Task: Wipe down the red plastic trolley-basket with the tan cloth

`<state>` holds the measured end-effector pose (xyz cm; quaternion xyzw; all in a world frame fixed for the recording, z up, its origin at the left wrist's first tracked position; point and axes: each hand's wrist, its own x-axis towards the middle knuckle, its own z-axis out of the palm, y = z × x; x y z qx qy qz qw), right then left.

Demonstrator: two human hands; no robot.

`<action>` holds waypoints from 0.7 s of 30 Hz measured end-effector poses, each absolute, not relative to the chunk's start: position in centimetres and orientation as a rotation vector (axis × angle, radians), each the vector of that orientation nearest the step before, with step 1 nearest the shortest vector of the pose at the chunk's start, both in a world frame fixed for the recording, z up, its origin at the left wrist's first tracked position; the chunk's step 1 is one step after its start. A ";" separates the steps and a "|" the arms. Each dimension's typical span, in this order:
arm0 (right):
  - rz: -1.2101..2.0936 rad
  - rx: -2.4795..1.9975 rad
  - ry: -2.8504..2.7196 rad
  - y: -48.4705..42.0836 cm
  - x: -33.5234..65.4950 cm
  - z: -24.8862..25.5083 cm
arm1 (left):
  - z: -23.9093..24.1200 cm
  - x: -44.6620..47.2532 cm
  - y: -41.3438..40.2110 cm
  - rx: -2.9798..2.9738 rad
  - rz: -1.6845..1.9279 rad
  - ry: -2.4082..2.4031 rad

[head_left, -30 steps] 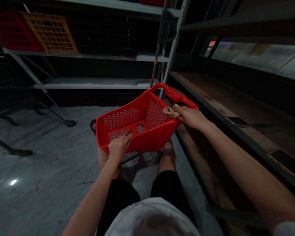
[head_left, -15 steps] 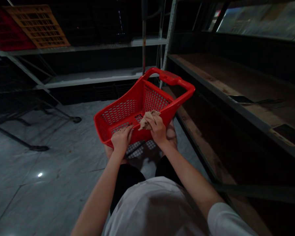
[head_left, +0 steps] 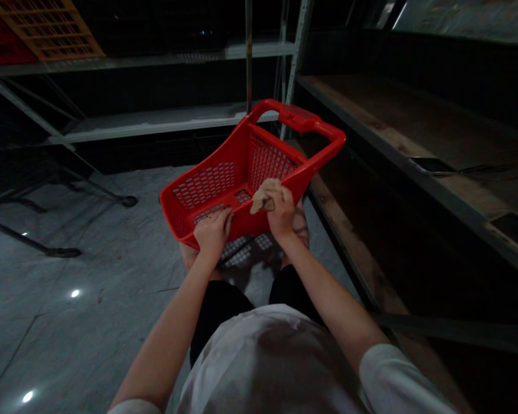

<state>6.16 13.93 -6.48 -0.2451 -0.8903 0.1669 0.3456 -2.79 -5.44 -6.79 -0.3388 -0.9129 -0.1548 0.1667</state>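
A red plastic shopping basket (head_left: 218, 183) with perforated sides and a looped handle (head_left: 304, 119) is tilted in front of my knees. My left hand (head_left: 213, 231) is closed over the basket's near rim, towards its left end. In my right hand (head_left: 281, 214) is a crumpled beige cloth (head_left: 265, 195), pressed against the near rim further right. Part of the basket's near side is hidden behind my hands.
A metal shelf rack (head_left: 155, 127) stands behind the basket, with a yellow crate (head_left: 52, 29) and a red crate (head_left: 2, 37) up left. Wooden shelving (head_left: 392, 138) with a phone-like dark object (head_left: 431, 165) runs along the right. Wheeled metal legs (head_left: 63, 252) stand left.
My right hand has shifted slightly up and right along the rim with the cloth. My left hand stays on the rim. The camera view has tilted a little downward.
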 end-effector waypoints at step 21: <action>0.498 -0.439 -2.170 14.3 5.4 -9.0 | -7.1 -3.7 -3.9 -0.992 -0.439 -2.505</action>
